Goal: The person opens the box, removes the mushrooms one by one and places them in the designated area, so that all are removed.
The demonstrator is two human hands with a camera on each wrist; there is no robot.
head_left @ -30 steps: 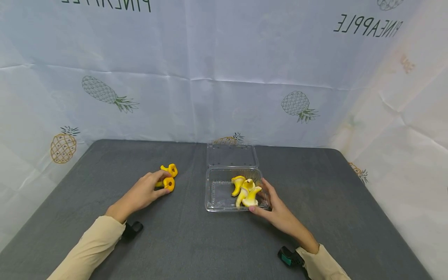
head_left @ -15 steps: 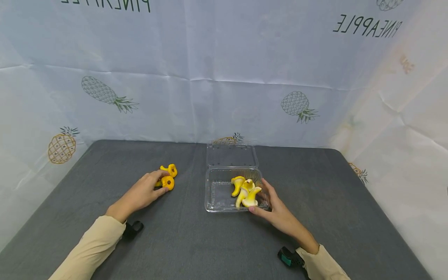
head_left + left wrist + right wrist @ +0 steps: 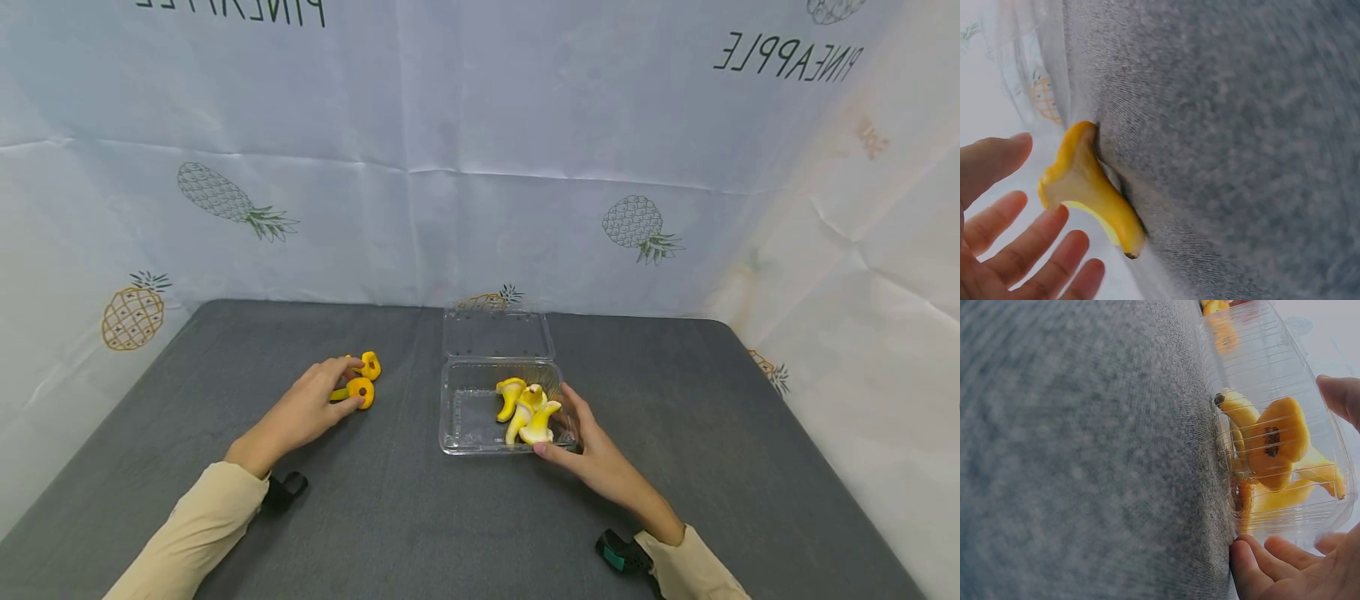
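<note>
My left hand (image 3: 307,408) is at the left of the table, thumb and fingers spread around a yellow mushroom (image 3: 362,392) that lies on the cloth. The left wrist view shows this mushroom (image 3: 1094,181) on its side, with the fingers (image 3: 1035,244) apart and a fingertip overlapping its cap edge. Just behind it lies a second yellow mushroom (image 3: 371,366). My right hand (image 3: 596,458) grips the right side of a clear plastic clamshell box (image 3: 468,417), thumb at the front corner. Inside, at the box's right, are several yellow and white mushrooms (image 3: 528,412).
The box's lid (image 3: 497,335) lies folded back toward the far edge of the grey table (image 3: 420,533). A white curtain (image 3: 480,108) with pineapple prints hangs behind. Dark wrist-worn devices (image 3: 285,492) sit below both hands.
The left hand's index finger has risen and its grasp has widened around the nearer mushroom, which shifted slightly. The right hand and the box stay in place.
</note>
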